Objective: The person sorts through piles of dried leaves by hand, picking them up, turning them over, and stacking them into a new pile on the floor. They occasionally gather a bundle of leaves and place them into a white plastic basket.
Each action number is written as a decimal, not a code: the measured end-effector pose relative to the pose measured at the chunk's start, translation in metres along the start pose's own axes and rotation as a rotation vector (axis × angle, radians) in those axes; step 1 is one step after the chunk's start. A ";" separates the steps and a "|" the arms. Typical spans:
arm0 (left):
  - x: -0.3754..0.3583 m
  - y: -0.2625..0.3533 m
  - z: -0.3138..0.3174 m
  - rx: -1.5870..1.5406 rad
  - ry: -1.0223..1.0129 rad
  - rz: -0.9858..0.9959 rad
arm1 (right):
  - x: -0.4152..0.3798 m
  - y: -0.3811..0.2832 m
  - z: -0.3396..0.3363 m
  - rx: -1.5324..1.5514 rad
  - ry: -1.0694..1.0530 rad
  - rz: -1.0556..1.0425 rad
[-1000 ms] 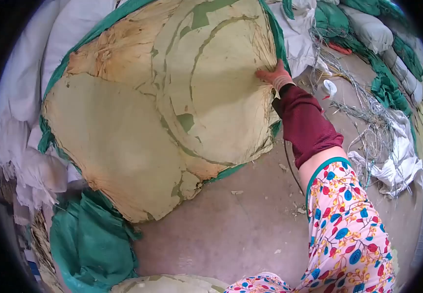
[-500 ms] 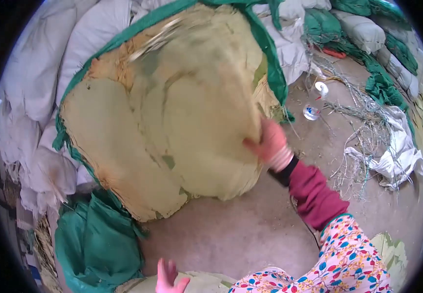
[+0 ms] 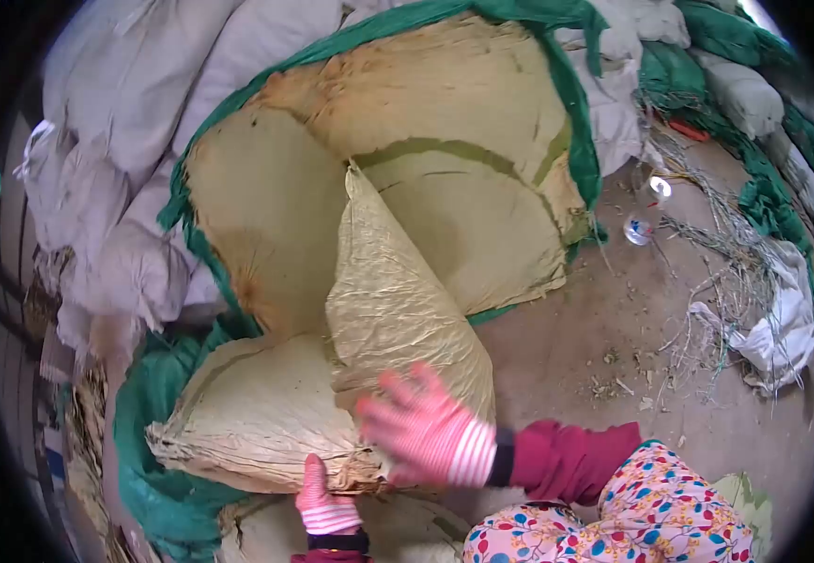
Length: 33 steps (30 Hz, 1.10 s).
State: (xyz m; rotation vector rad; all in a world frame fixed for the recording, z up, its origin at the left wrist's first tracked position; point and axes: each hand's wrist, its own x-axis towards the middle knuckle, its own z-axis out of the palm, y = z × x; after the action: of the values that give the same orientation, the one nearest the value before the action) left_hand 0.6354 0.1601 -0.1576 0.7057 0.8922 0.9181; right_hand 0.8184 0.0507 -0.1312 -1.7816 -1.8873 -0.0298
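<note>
A large dried leaf (image 3: 398, 281), which looks like a lotus leaf, lies partly folded, its crinkled pointed flap reaching away from me. On the lower part of this flap rests my right hand (image 3: 421, 422), in a striped glove, fingers spread and slightly blurred. My left hand (image 3: 324, 497) is at the near edge of the folded leaf bundle (image 3: 271, 403), thumb over the rim and the other fingers hidden beneath it. Behind lies a pile of flat pale-green leaves (image 3: 463, 235) with browned edges, bordered by green cloth (image 3: 576, 113).
White sacks (image 3: 135, 103) are heaped at the left and back. A green sack (image 3: 158, 497) lies at lower left. On the floor at right are a clear plastic bottle (image 3: 640, 225), tangled twine (image 3: 707, 253) and a torn white sack (image 3: 783, 338). More leaves (image 3: 388, 525) lie near my body.
A leaf swung over the pile by my right hand is now down near me, partly folded. My right hand moved toward me and to the left; my left hand rose to the leaf's edge.
</note>
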 end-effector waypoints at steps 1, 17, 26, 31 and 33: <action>0.009 0.003 -0.024 0.015 -0.007 -0.024 | -0.003 0.016 -0.002 -0.081 0.038 0.055; 0.000 0.148 -0.130 0.639 0.239 0.388 | -0.012 0.146 -0.107 -0.941 -0.122 0.553; -0.035 0.152 -0.083 2.429 -0.501 0.522 | 0.036 0.211 0.002 0.336 0.199 0.886; -0.079 0.057 -0.158 2.606 -0.899 0.073 | 0.101 0.294 0.075 0.519 0.476 0.937; -0.098 0.045 -0.186 2.533 -1.014 -0.151 | 0.119 0.302 0.079 0.605 0.476 0.918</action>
State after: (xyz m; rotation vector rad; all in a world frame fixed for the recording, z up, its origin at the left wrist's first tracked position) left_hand 0.4252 0.1186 -0.1729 2.6883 0.6485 -1.3629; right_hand 1.0736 0.2274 -0.2550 -1.8033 -0.5518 0.3724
